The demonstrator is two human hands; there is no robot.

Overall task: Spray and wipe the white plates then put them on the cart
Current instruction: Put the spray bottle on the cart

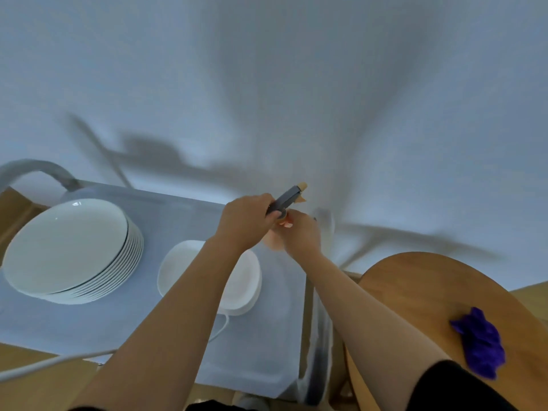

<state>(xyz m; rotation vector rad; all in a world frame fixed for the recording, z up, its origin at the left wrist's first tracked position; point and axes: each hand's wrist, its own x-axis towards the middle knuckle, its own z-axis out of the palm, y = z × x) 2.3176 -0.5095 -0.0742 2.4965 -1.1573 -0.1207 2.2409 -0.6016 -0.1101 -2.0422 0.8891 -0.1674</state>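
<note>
Two hands (247, 216) (299, 232) grip one spray bottle (284, 200); two plate stacks (71, 250) (237, 280).

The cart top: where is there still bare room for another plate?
Bare grey shows on the cart behind the small white plates and along its near edge. The left is crowded by the tall plate stack; the arms cover the middle.

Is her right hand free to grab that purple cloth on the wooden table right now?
Probably not at once. The right hand is busy up front, working with the left hand on the spray bottle. The purple cloth lies uncovered on the wooden table, beside that forearm, so nothing blocks it once the hand lets go.
</note>
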